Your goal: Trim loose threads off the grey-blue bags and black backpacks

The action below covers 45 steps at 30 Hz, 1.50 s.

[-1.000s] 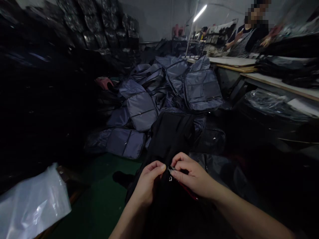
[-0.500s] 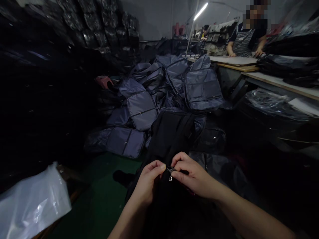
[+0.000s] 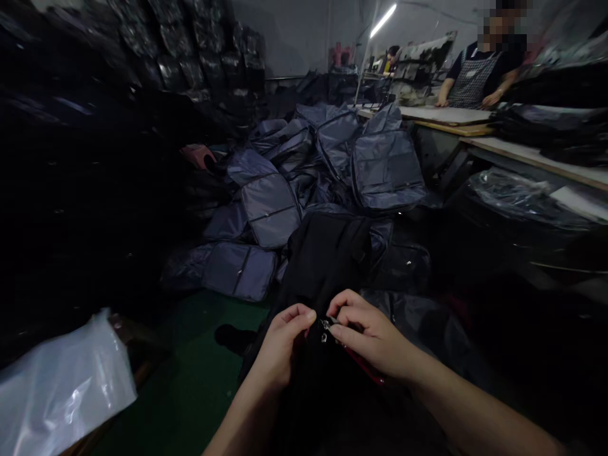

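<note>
Metal glinted where the zipper pull [image 3: 325, 329] was pinched between thumb and forefinger of the right hand [image 3: 375, 339]; the left hand [image 3: 280, 345] was closed on the cloth of the black bag [image 3: 327, 259] just beside it; a red edge [image 3: 368, 369] was seen under the right hand, so the zip was judged only partly run, its far end hidden; open green floor [image 3: 190, 367] was left on the left, bounded by a plastic sack [image 3: 61, 386]; grey bags [image 3: 270, 209] were heaped ahead; a table [image 3: 522, 155] was set well apart.
</note>
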Tool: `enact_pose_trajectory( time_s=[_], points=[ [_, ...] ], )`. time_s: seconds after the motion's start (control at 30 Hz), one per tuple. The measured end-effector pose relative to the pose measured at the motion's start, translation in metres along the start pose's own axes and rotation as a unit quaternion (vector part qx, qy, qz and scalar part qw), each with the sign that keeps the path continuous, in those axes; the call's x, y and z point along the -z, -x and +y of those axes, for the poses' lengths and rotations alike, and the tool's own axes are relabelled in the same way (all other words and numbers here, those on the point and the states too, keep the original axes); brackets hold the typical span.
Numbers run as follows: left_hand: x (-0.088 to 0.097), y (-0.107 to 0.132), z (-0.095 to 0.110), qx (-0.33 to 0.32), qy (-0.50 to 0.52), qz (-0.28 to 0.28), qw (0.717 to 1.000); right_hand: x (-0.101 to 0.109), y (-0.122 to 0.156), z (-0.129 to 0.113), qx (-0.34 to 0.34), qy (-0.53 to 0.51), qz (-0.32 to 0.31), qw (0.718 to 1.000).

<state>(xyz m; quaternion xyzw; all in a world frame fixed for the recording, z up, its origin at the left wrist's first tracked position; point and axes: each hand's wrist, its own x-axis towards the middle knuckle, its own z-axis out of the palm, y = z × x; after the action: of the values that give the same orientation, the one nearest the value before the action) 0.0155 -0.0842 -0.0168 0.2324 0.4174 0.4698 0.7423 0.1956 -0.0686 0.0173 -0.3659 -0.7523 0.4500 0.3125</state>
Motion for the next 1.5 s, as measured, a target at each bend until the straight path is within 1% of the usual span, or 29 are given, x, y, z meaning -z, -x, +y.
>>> enact_pose_trajectory(
  time_s=[0.2,0.3,0.4,0.53,0.73,1.2,1.37,1.5],
  points=[
    [-0.0003,-0.0006,0.0,0.003,-0.017,0.008,1.0,-0.0022,-0.002,-0.0055,-0.025,0.042,0.004,0.999],
    [-0.0009,-0.0001,0.0001,0.002,-0.015,0.009,1.0,-0.004,-0.0044,-0.0055,-0.055,0.027,0.005,0.998],
    [-0.0014,0.0006,-0.0006,-0.002,-0.011,0.01,1.0,-0.0051,-0.0054,-0.0038,-0.071,0.009,-0.004,0.997],
    [-0.0012,0.0006,-0.0013,-0.005,-0.01,0.008,1.0,-0.0048,-0.0044,-0.002,-0.066,0.007,-0.006,0.998],
    [0.0001,0.0,-0.001,0.001,-0.003,-0.003,1.0,-0.0044,-0.0036,-0.0012,-0.037,0.013,-0.011,0.999],
    [-0.0009,0.0007,-0.0001,-0.001,-0.002,0.006,1.0,-0.0051,-0.004,-0.0026,-0.053,0.005,-0.002,0.999],
    [-0.002,0.0004,0.0001,0.0,0.007,0.001,1.0,-0.0047,-0.0045,-0.0015,-0.045,0.01,-0.003,0.999],
    [-0.0025,0.0005,0.001,0.003,0.004,0.001,1.0,-0.0027,-0.004,-0.0002,-0.025,0.023,-0.016,0.999]
  ],
)
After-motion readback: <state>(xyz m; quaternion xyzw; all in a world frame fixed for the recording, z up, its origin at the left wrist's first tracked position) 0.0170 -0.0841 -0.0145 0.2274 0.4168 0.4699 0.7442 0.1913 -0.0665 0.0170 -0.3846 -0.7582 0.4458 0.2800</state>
